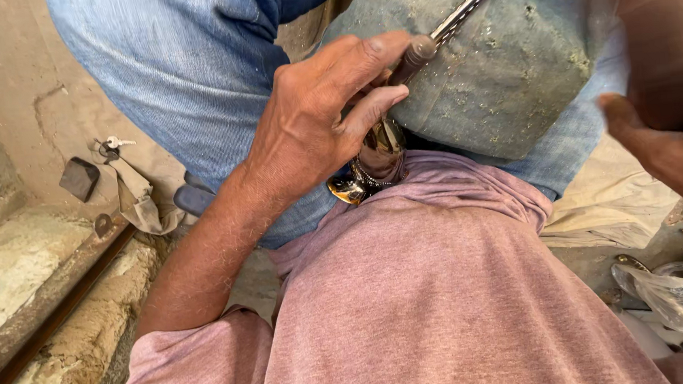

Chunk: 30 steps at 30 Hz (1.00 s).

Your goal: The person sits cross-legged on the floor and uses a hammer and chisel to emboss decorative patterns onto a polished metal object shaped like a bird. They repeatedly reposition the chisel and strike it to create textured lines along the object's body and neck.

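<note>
Head view looks down past a pink shirt (pixel 438 290) at the left hand (pixel 316 125), which is clenched around a shiny metal piece (pixel 372 161) held against the lap, its thumb pressing a dark-tipped twisted metal rod (pixel 443 34) over a grey pad (pixel 510 65). At far right, the right hand (pixel 667 93) is blurred; its grip cannot be told.

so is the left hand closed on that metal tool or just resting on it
Closed on it. The left hand wraps its thumb and fingers around the dark handle of the twisted metal tool, held against the grey block on the lap.
</note>
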Motion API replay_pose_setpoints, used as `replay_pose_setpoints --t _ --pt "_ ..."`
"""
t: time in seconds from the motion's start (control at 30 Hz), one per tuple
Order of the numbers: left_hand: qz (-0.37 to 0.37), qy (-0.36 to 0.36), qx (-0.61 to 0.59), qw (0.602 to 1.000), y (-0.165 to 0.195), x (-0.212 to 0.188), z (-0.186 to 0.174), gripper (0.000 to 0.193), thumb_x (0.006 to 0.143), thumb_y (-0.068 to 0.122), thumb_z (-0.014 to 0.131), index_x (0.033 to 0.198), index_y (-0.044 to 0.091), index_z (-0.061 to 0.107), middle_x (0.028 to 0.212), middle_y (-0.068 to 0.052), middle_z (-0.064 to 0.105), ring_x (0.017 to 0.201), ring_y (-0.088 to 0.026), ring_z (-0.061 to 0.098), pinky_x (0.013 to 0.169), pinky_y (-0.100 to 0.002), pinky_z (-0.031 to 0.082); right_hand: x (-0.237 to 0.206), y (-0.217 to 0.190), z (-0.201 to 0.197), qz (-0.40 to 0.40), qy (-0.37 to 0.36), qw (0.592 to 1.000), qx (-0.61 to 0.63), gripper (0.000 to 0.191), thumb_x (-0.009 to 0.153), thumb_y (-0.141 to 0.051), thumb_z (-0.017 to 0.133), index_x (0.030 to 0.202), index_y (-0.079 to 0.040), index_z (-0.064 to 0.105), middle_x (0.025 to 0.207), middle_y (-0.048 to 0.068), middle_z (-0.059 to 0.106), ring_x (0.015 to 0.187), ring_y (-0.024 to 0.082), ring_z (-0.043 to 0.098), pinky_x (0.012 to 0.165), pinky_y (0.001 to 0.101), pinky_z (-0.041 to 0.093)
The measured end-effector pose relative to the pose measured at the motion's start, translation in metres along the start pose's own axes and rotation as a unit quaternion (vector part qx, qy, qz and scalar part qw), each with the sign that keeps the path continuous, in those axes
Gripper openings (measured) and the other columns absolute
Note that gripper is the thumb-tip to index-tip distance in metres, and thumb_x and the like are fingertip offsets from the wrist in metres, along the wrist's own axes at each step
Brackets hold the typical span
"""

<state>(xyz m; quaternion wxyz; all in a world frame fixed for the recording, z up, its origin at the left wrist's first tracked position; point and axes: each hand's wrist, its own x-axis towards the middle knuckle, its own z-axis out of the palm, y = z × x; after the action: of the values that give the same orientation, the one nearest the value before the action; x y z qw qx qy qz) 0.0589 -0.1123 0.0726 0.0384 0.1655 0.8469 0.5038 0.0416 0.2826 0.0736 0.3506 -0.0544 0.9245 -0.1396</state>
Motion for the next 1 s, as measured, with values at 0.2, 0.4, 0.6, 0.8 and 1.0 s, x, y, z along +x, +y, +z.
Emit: replay_pose_setpoints --t 0.2,0.4,0.6,0.8,1.0 --pt "0.001 0.003 0.011 1.0 0.001 -0.002 0.0 0.035 0.107 0.017 0.08 0.135 0.011 0.059 0.1 -0.006 0.066 0.087 -0.02 0.07 0.076 -0.031 0.059 -0.003 -0.044 -0.015 0.025 0.02 0.999 -0.023 0.027 0.106 -0.01 0.074 0.085 0.003 0.063 0.071 0.011 0.062 0.057 0.02 0.06 0.059 0.0299 0.051" --pt "0.004 -0.001 0.009 1.0 0.0 -0.004 0.0 0.035 0.108 0.016 0.079 0.136 0.01 0.058 0.1 -0.006 0.066 0.087 -0.021 0.069 0.076 -0.033 0.059 -0.009 -0.056 -0.017 0.037 0.032 0.998 -0.031 0.031 0.105 -0.011 0.075 0.081 0.005 0.065 0.069 0.013 0.063 0.055 0.022 0.06 0.056 0.0329 0.048" --pt "-0.008 0.009 0.019 1.0 0.002 -0.008 -0.001 0.037 0.106 0.017 0.08 0.136 0.012 0.06 0.098 -0.007 0.063 0.084 -0.02 0.067 0.069 -0.032 0.056 -0.011 -0.064 -0.023 -0.013 0.046 0.998 0.031 0.034 0.107 -0.012 0.074 0.078 0.002 0.063 0.066 0.009 0.057 0.055 0.019 0.055 0.059 0.0298 0.046" --pt "0.002 0.003 0.029 1.0 0.003 -0.009 -0.001 0.037 0.107 0.018 0.079 0.138 0.013 0.061 0.095 -0.006 0.059 0.082 -0.019 0.064 0.072 -0.034 0.055 -0.01 -0.026 -0.015 0.027 -0.01 0.999 -0.033 0.035 0.106 -0.019 0.069 0.079 0.001 0.06 0.063 0.008 0.054 0.048 0.023 0.054 0.051 0.0318 0.045" --pt "-0.008 0.005 0.025 1.0 0.002 -0.012 -0.001 0.035 0.105 0.019 0.08 0.135 0.014 0.062 0.093 -0.004 0.061 0.081 -0.018 0.064 0.071 -0.034 0.055 0.022 0.044 0.015 0.132 -0.068 0.989 0.019 0.048 0.112 -0.037 0.059 0.087 0.004 0.064 0.063 0.018 0.058 0.046 0.028 0.059 0.044 0.0374 0.051"
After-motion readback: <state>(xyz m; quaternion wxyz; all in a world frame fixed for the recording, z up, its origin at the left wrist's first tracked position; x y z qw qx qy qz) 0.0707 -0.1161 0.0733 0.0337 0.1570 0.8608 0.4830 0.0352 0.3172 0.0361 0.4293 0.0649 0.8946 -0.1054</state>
